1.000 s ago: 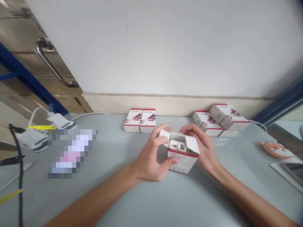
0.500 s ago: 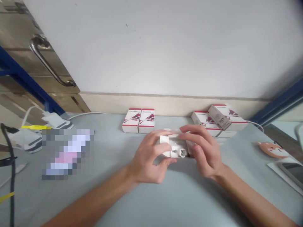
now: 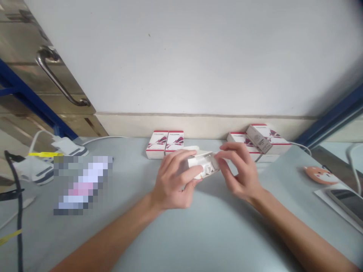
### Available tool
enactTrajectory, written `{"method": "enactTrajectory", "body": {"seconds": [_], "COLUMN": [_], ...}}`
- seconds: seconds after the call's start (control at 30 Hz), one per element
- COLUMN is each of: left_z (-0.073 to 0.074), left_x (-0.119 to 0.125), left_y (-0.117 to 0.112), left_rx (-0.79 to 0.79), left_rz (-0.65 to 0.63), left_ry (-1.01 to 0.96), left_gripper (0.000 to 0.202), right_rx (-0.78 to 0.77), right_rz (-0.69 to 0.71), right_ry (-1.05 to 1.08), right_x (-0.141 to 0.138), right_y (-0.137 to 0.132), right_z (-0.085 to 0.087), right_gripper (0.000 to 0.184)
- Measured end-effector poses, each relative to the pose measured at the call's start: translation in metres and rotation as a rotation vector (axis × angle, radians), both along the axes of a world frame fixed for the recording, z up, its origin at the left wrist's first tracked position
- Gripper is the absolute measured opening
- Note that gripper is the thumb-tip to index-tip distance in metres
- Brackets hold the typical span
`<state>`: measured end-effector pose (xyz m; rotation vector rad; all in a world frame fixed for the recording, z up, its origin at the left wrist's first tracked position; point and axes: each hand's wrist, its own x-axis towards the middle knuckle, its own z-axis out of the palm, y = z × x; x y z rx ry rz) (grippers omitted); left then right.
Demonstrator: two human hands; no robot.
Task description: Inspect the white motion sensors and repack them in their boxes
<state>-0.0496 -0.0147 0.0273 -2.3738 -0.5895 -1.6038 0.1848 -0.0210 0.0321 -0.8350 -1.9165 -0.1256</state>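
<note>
My left hand (image 3: pixel 172 181) is wrapped round a small white carton (image 3: pixel 202 165) held just above the grey table (image 3: pixel 198 234), its open end turned toward my right hand. Inside the opening a white part shows, too small to name. My right hand (image 3: pixel 241 172) pinches the carton's end flap with thumb and fingers. Both hands are closed on the carton near the middle of the table.
Two red-and-white boxes (image 3: pixel 166 144) stand side by side at the back by the wall; a stacked group of the same boxes (image 3: pixel 259 141) lies back right. White chargers with cables (image 3: pixel 45 162) sit left, a blurred patch (image 3: pixel 82 185) beside them, an orange animal-shaped pad (image 3: pixel 320 175) right.
The carton has been tipped from upright onto its side and carried a little away from me. My right hand moved from beside it to its open end flap.
</note>
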Motion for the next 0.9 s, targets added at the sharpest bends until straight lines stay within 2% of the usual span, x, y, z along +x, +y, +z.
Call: {"method": "enactTrajectory", "body": {"seconds": [0.17,0.37,0.5,0.6,0.67,0.73,0.8,0.9], "left_z": [0.0,-0.001,-0.001,-0.002,-0.002,-0.002,-0.001,0.001], "left_x": [0.0,-0.001,-0.001,-0.001,0.0,0.0,0.0,0.0], "left_y": [0.001,0.001,0.001,0.0,-0.001,-0.001,-0.001,-0.001], "left_rx": [-0.015,-0.011,-0.026,-0.031,-0.028,-0.024,-0.026,-0.024], "left_rz": [0.03,0.057,0.071,0.064,0.064,0.067,0.073,0.087], "left_ry": [0.026,0.043,0.04,0.041,0.037,0.034,0.033,0.032], "left_gripper": [0.045,0.047,0.045,0.043,0.044,0.047,0.049,0.053], "right_rx": [-0.081,-0.167,-0.027,0.111,0.035,-0.159,-0.312,-0.367], "right_rz": [0.076,0.087,0.052,-0.114,-0.261,-0.353,-0.385,-0.389], "right_ry": [-0.081,-0.001,0.09,0.192,0.228,0.203,0.093,-0.169], "right_x": [-0.005,-0.013,-0.01,-0.003,0.002,0.007,0.009,0.009], "right_y": [-0.005,-0.013,-0.008,0.0,0.007,0.015,0.02,0.024], "right_z": [-0.001,0.005,0.003,-0.003,-0.008,-0.014,-0.021,-0.032], "right_gripper": [0.035,0.023,0.021,0.023,0.021,0.022,0.022,0.018]}}
